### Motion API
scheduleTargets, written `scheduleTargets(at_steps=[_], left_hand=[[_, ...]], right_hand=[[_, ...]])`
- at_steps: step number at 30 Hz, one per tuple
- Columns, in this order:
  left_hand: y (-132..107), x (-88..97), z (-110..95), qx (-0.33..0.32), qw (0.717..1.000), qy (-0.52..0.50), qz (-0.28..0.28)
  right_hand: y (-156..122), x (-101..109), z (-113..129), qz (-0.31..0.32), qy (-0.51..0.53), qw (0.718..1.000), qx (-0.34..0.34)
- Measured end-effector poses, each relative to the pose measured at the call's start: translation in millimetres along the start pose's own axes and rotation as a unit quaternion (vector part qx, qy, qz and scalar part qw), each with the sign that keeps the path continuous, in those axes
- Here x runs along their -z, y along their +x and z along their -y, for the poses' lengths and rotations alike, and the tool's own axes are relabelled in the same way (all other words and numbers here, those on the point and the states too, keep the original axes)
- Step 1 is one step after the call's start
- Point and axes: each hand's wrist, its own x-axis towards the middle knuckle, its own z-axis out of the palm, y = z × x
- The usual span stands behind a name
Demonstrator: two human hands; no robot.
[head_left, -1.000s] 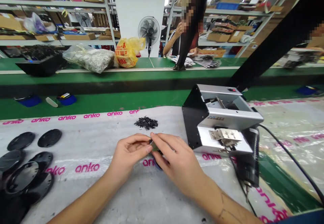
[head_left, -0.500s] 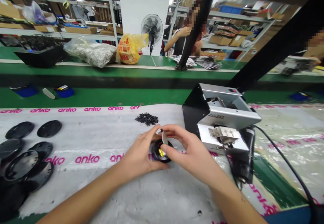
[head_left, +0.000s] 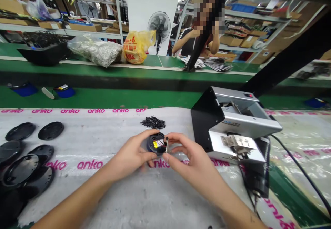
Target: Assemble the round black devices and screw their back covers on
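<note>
- Busy workshop: shelves full of boxes behind, a co-worker across a green bench, and my near side covered in cloudy plastic sheeting with pink "anko" lettering (head_left: pixel 103 194).
- The round dark plastic housing (head_left: pixel 158 149) is mid-sheet, open side up, with the left hand (head_left: pixel 134 153) curled around it, thumb and fingers on opposite edges.
- Right hand (head_left: pixel 192 158) has a thin pale plate (head_left: pixel 167 146) pinched on edge, right beside the housing.
- Biggest worry imo: the thin wires (head_left: pixel 160 141) near the shiny yellow piece (head_left: pixel 155 144) inside. If they run to the plate (too small to tell), a hard tug could pop a joint.
- Wires could also get trapped under the plate if it's pressed in carelessly, and that thin edge looks easy to drop.
- The loose pile of small black bits (head_left: pixel 153 122) sits just past the housing, so one knuckle bump might scatter it.
- Off right, the boxy silver-and-black machine (head_left: pixel 250 108) and the black power screwdriver (head_left: pixel 258 182) crowd the right arm's side.
- Flat black plastic discs (head_left: pixel 51 130) lie well left, nothing blocking there.
</note>
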Motion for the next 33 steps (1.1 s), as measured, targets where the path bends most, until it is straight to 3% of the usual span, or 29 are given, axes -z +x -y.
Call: scheduleTargets(at_steps=[2,5,9,20,25,30,33], left_hand=[[2.0,2.2,1.3,0.006,0.994,-0.105,0.035],[6.5,0.2,-0.7,0.024,0.979,-0.202,0.01],[13.1,-10.5,-7.3,0.058,0.988,-0.124,-0.066],[13.5,-26.7,4.7,-0.024,0.99,-0.009,-0.136],[14.6,-23.6,8.7,-0.036,0.991,-0.01,-0.128],[11.1,-10.3,9.5,-0.004,0.987,-0.156,-0.042],[9.2,-6.6,9.2,-0.002,0.983,-0.184,-0.03]], right_hand=[[-1.4,-2.3,0.2,-0.008,-0.026,1.0,0.004],[-2.3,-4.5,-0.7,-0.01,-0.032,0.999,0.002],[-2.8,-4.5,-2.9,-0.011,-0.046,0.999,0.026],[0.4,-9.1,-9.4,-0.072,-0.12,0.978,0.153],[4.9,-16.7,-17.4,-0.098,-0.164,0.956,0.224],[8.2,-20.3,-21.1,-0.114,-0.204,0.934,0.268],[8.7,-20.7,-19.2,-0.092,-0.227,0.932,0.268]])
